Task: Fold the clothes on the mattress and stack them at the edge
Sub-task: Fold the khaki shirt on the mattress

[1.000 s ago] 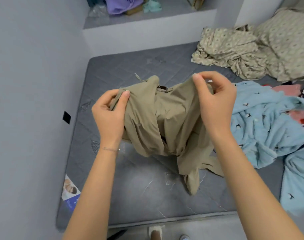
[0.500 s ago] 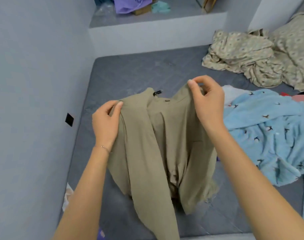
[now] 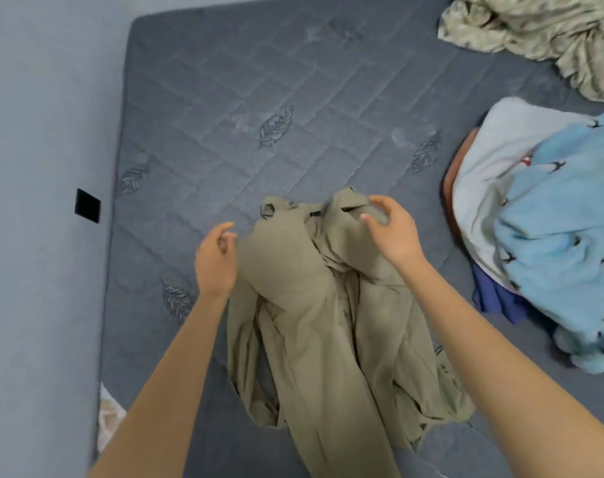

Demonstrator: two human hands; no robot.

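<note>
Tan pants lie in a crumpled heap on the grey mattress. The top of the pants points away from the person, and the legs run back toward the near edge. The cloth is bunched and full of folds. A small dark tag shows near the top.

The left hand is just beside the left side of the pants. Its fingers are bent a little and its grip is loose. It holds nothing.

The right hand is over the top right part of the pants. Its fingers are spread and a bit curved, so its grip is wide. It holds nothing too. I cannot tell if its fingertips touch the cloth.

On the right side of the mattress sits a pile of other clothes. A fluffy blue cloth with small dark birds is on top. A white cloth sticks out from under it, and a dark blue cloth peeks out lower down. This pile is near the pants but does not touch them.

A sheet with small dots lies bunched up in the far right corner, well apart from the pants.

The mattress has leaf shapes sewn on it. A grey wall runs along the left side, with a small black square on it.
</note>
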